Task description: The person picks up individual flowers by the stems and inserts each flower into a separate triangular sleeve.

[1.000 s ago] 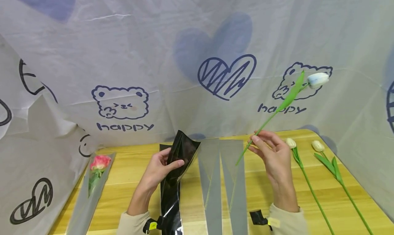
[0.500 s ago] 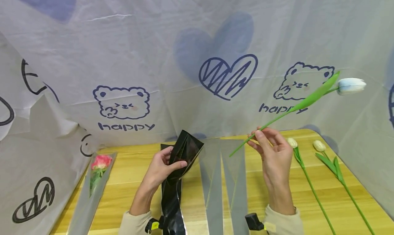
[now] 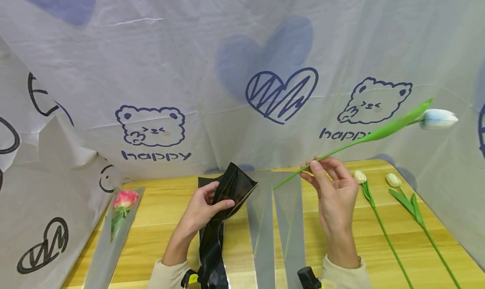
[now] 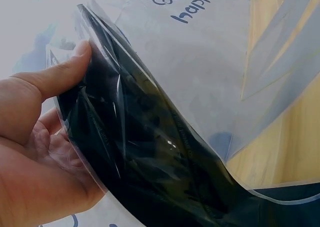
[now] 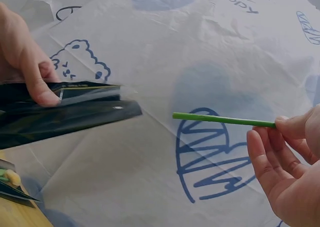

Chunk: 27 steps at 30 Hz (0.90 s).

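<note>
Blue tulip [image 3: 439, 119], one, at three o'clock. White tulips [image 3: 360, 177] [image 3: 393, 180], two, at four. Rose [image 3: 126, 199], one, at eight. Clear sleeves [image 3: 264, 247] [image 3: 294, 245], two, between five and six. Black sleeve [image 3: 239, 192], at least one, near six. Hands [image 3: 202, 209] [image 3: 335, 194], two.

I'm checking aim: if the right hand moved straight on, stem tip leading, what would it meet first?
Probably the black sleeve, held by the left hand; depth is unclear, so the green stem might pass beside it.
</note>
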### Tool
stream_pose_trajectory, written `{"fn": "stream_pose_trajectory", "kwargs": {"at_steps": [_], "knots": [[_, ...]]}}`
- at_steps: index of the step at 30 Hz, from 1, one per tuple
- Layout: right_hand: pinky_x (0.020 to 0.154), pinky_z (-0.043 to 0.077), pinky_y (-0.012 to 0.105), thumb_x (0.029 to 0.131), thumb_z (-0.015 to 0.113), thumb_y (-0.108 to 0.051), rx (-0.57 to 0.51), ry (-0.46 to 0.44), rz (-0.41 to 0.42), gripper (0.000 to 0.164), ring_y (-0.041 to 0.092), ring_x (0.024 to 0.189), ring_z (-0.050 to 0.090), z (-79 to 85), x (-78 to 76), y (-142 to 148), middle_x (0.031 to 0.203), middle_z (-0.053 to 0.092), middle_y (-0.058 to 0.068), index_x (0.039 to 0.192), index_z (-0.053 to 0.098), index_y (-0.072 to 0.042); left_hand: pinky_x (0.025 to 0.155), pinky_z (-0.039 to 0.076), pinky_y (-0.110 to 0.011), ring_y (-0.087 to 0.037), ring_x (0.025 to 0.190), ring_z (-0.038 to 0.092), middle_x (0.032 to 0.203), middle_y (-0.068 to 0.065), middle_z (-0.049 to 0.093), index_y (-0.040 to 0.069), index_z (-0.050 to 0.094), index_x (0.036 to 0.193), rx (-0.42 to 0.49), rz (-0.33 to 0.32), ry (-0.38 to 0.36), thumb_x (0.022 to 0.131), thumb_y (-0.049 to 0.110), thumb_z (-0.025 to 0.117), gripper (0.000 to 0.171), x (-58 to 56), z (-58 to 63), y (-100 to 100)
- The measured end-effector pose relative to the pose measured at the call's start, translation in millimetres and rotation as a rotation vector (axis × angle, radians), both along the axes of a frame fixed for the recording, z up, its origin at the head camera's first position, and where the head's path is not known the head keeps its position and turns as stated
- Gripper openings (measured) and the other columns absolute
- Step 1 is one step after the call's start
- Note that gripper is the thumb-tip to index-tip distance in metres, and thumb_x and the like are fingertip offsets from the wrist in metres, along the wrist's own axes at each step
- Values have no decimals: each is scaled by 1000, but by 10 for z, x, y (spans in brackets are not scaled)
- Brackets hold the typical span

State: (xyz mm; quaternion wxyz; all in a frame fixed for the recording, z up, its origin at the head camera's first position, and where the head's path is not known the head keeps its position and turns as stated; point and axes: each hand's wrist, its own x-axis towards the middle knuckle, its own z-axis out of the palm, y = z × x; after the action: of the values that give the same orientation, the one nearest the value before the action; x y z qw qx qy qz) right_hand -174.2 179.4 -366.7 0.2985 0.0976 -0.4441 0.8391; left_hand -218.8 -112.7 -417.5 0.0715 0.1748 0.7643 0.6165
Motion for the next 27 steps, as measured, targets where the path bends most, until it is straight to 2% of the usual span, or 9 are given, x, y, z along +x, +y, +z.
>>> {"fn": "stream_pose_trajectory", "kwargs": {"at_steps": [10, 18, 27], "knots": [[78, 60, 38, 93, 69, 9, 64, -49, 4, 11, 25, 87, 73, -15, -15, -153, 95, 72, 16, 102, 63, 12, 72, 55, -27, -18, 81, 68, 96, -12, 73, -4, 66, 120, -63, 8, 40, 89, 6, 81, 37, 24, 19, 29], [76, 61, 39, 91, 71, 10, 101, -106, 17, 16, 27, 82, 75, -29, -28, -207, 92, 73, 20, 100, 60, 19, 69, 52, -25, -16, 78, 64, 93, -10, 72, -2, 67, 114, -83, 1, 65, 89, 7, 80, 30, 40, 28, 78], [78, 60, 38, 92, 71, 9, 320, -142, 89, 14, 24, 82, 75, -86, -32, -266, 94, 76, 16, 98, 63, 18, 68, 52, -26, -15, 76, 65, 93, -11, 73, -4, 69, 116, -46, -11, 76, 93, 8, 76, 26, 66, 41, 102]]}}
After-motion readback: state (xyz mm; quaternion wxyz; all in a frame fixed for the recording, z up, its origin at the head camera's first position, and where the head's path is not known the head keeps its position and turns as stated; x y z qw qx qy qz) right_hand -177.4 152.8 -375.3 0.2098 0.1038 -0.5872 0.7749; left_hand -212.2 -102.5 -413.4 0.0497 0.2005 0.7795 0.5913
